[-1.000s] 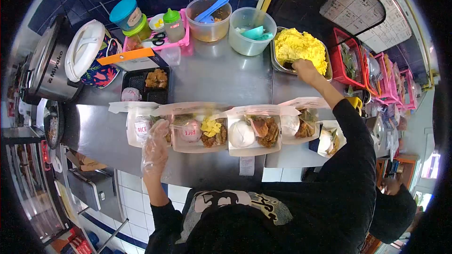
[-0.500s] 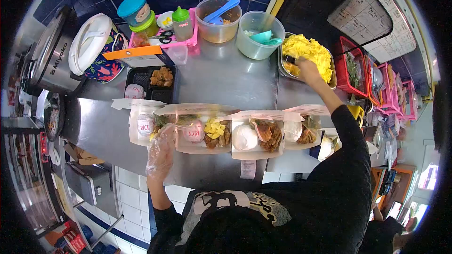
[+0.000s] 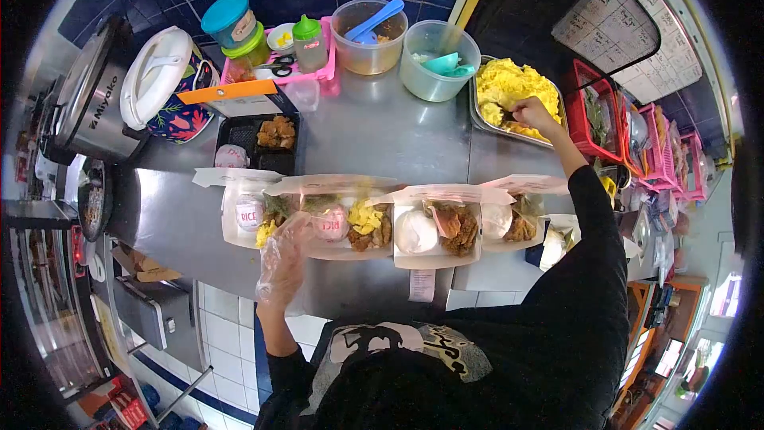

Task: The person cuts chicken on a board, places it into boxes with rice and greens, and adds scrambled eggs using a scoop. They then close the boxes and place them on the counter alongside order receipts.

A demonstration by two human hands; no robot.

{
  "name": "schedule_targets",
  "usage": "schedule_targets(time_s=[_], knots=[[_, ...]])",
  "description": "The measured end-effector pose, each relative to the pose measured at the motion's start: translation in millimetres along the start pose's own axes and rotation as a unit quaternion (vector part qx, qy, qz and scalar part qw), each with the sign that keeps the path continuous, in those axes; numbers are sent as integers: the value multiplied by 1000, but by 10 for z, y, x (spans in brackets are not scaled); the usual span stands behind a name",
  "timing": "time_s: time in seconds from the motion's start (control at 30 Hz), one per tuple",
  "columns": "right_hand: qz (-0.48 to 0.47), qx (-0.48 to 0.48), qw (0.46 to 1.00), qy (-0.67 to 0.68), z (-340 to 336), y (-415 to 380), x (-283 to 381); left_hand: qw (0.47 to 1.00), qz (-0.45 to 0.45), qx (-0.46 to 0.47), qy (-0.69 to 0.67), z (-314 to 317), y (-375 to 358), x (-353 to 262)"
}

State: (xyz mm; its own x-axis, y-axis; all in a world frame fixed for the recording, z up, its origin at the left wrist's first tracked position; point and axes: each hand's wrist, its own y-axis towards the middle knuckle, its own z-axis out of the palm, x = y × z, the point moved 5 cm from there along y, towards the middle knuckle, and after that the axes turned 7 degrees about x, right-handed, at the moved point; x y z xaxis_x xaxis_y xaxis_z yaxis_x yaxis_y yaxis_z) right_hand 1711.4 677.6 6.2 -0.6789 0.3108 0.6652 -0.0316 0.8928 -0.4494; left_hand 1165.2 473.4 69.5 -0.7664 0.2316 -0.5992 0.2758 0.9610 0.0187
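My right hand (image 3: 535,114) is closed over the metal tray (image 3: 479,115) of yellow scrambled egg (image 3: 517,84); in the earlier view a dark handle shows in it, now mostly hidden. My left hand (image 3: 284,259), in a clear plastic glove, is at the front edge between the leftmost box (image 3: 231,227) and the second box (image 3: 318,250); its fingers are blurred by the glove. These two boxes hold wrapped rice, egg and other food. The third box (image 3: 436,261) and fourth box (image 3: 513,245) hold rice and fried chicken.
Behind the boxes stand a black tray (image 3: 278,161), a pink tray (image 3: 328,72), a tub with a blue spoon (image 3: 370,56) and a tub with a turquoise scoop (image 3: 434,84). A red basket (image 3: 593,139) is at the right, a Miyako cooker (image 3: 99,115) at the left.
My right hand has moved slightly right and down over the egg tray. My left hand has shifted a little to the right, along the fronts of the boxes.
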Motion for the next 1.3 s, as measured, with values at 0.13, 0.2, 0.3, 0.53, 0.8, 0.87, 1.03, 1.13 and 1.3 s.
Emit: schedule_targets(time_s=[0.13,0.2,0.3,0.53,0.8,0.87,1.03,1.13,1.3], knots=[[28,-48,965,258,-26,-130,-218,999,19,-20,-39,20,3,66],[40,-96,955,279,-83,-335,-112,999,8,8,-37,-4,28,37],[1,-139,938,318,-232,-592,-72,1000,7,12,0,-11,5,-9],[-64,-161,932,320,110,-2172,791,998,48,16,-24,-6,84,-33],[-159,-233,957,-74,1717,-2927,605,990,97,57,-83,130,133,78],[-172,-251,937,-168,2073,-2966,567,987,91,77,-109,129,174,-10],[-187,-265,926,-195,2303,-2985,394,980,90,103,-144,131,203,-92],[-200,-296,926,-125,2127,-3001,396,976,85,108,-172,161,201,-77],[-56,-204,962,171,1711,-2940,315,979,93,93,-158,143,177,-71]])
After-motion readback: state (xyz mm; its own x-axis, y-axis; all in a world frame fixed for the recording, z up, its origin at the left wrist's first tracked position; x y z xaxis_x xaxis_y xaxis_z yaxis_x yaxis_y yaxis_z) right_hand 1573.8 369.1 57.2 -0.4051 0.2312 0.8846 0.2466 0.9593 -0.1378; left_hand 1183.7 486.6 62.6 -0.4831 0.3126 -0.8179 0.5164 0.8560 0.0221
